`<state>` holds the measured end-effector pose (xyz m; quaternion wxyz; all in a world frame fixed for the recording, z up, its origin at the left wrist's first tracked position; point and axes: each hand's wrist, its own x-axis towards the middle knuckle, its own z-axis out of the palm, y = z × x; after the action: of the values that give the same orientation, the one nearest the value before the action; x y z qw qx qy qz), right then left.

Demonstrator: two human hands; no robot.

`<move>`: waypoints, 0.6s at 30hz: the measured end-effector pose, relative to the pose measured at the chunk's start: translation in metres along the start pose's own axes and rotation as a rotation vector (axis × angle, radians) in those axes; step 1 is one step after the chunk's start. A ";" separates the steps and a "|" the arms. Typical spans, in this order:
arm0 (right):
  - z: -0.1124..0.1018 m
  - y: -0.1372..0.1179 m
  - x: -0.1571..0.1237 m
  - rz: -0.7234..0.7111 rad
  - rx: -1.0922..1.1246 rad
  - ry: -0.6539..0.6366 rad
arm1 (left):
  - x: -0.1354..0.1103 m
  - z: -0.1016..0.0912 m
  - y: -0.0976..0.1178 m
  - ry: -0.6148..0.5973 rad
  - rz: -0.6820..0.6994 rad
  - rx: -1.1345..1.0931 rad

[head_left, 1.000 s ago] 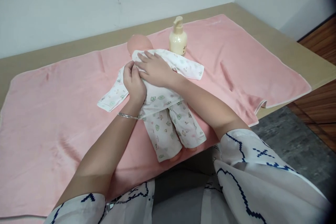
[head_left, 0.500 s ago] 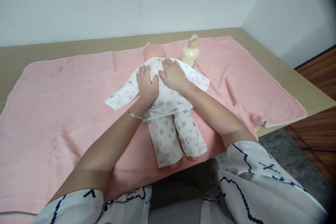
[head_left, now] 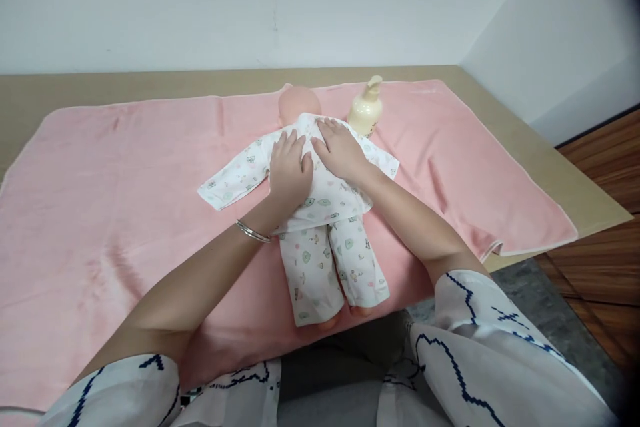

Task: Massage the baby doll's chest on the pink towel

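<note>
A baby doll (head_left: 295,104) in white printed pyjamas (head_left: 325,260) lies on a pink towel (head_left: 125,180), head away from me. My left hand (head_left: 289,170) rests flat on the doll's chest, fingers spread, a silver bangle (head_left: 253,232) on its wrist. Beside it, my right hand (head_left: 340,152) lies flat on the upper chest, fingers stretched toward the collar. Neither hand grips anything. The doll's feet show below the trouser legs near the table's front edge.
A cream pump bottle (head_left: 366,111) stands on the towel just right of the doll's head. The towel covers a beige table (head_left: 525,140) set against a white wall. A dark floor and wooden boards (head_left: 600,213) lie to the right.
My left hand went from curled fingers at the shirt front to lying flat. Both hands slid a little over the doll's chest, and the view shifted so the doll sits more central.
</note>
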<state>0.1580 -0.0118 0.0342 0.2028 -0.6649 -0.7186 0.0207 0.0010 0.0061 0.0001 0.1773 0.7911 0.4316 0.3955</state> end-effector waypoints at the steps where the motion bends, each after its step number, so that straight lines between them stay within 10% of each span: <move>1: -0.001 -0.008 -0.005 0.022 -0.035 0.009 | 0.004 -0.001 -0.003 -0.006 -0.010 -0.026; 6: -0.010 -0.039 -0.029 -0.036 -0.132 -0.006 | 0.028 -0.004 -0.023 -0.046 -0.092 -0.109; 18: -0.002 -0.022 -0.003 -0.077 0.007 -0.042 | 0.023 -0.003 -0.008 -0.037 -0.039 -0.110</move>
<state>0.1383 -0.0173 0.0423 0.1907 -0.6355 -0.7476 0.0295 0.0011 0.0292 0.0077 0.2359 0.7789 0.4212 0.4005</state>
